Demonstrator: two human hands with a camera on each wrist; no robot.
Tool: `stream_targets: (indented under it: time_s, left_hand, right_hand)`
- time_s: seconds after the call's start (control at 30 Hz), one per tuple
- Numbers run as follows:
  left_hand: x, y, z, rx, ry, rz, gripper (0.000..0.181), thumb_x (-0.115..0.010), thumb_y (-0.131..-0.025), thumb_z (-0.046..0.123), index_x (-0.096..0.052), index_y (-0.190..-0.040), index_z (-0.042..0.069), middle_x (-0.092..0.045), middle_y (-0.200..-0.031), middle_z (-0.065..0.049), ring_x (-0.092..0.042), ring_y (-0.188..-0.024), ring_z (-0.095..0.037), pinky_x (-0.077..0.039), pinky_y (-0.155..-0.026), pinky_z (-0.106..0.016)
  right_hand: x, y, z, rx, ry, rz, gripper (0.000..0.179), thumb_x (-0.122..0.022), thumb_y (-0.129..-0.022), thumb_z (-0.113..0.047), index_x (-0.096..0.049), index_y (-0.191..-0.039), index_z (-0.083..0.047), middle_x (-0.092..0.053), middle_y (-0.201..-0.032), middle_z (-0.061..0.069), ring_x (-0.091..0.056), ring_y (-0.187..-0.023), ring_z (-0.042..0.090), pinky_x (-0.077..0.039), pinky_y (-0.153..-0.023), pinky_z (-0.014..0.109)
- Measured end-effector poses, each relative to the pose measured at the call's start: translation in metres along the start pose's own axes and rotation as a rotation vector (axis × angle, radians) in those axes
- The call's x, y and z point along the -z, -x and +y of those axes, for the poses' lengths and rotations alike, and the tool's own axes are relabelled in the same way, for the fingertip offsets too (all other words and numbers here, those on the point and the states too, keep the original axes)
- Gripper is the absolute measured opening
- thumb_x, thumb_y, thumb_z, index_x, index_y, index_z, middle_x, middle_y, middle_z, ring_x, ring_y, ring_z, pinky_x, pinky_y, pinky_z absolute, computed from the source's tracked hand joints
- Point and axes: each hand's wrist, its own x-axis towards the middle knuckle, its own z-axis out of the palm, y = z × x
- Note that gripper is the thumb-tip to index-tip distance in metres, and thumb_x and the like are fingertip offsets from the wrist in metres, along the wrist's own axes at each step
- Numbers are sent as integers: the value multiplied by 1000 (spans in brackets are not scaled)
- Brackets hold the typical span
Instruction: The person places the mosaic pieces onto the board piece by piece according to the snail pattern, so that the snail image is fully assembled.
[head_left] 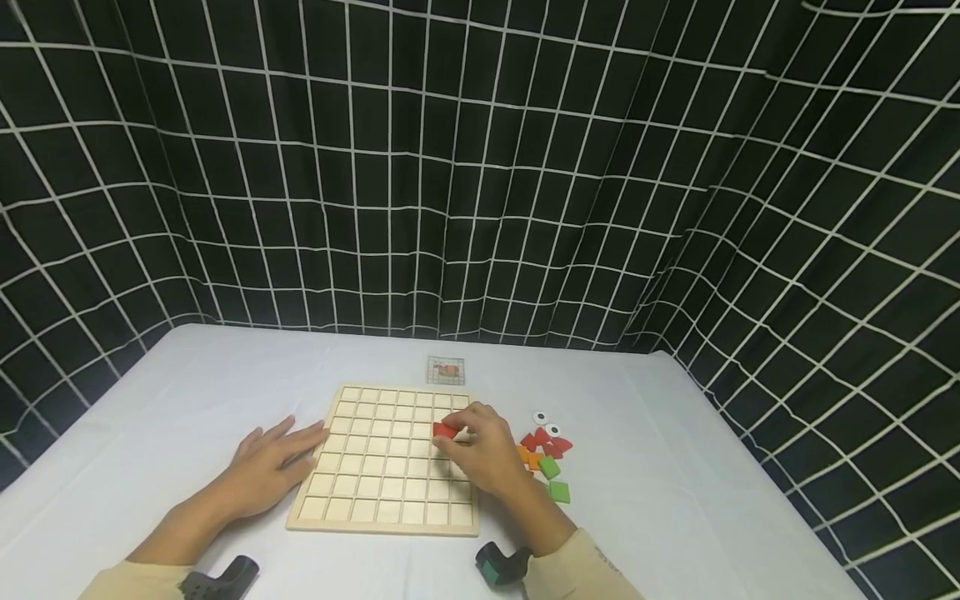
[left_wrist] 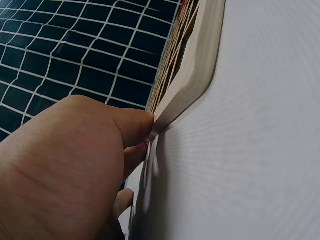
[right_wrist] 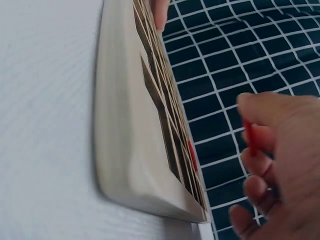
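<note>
A pale wooden board (head_left: 386,465) divided into a grid of square cells lies on the table. Over its right side, my right hand (head_left: 486,446) pinches a small flat red piece (right_wrist: 250,137) between thumb and fingers, apart from the board in the right wrist view. Another red piece (right_wrist: 193,156) sits in the grid near that hand; in the head view the fingers partly cover the red. My left hand (head_left: 270,467) rests at the board's left edge, its fingers extended and touching the rim.
Right of the board lie several red pieces (head_left: 551,444), orange pieces (head_left: 535,461), green squares (head_left: 559,492) and two white eye discs (head_left: 552,430). A small picture card (head_left: 446,371) lies behind the board. Black grid-patterned cloth (head_left: 405,167) surrounds the white table (head_left: 660,517).
</note>
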Motion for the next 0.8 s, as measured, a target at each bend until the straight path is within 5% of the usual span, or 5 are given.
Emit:
stream_targets:
  time_s: [0.47,0.8]
  left_hand:
    - [-1,-2,-3,1,-15,-2,42,-55,-98,29,-57,-135,9,-48,-143,-10,-24,-136,-47,-3,-106,-67]
    - [-2,-1,-3,1,-12,-4,42,-54,-98,28,-58,-135,10,-48,-143,-9,-23,-137,-47,-3,-106,-67]
  right_hand:
    - [-9,2,12,-47,66,-91,23,-78,-80,-14,-75,-102,-7,-56,-85,-7,-50,-79,15,-46,-65,26]
    - [-13,3,12,-107,149,-146,28,-75,-82,-23,-75,-108,-12,-57,-95,-9,-49,-87,13,-46,-72,27]
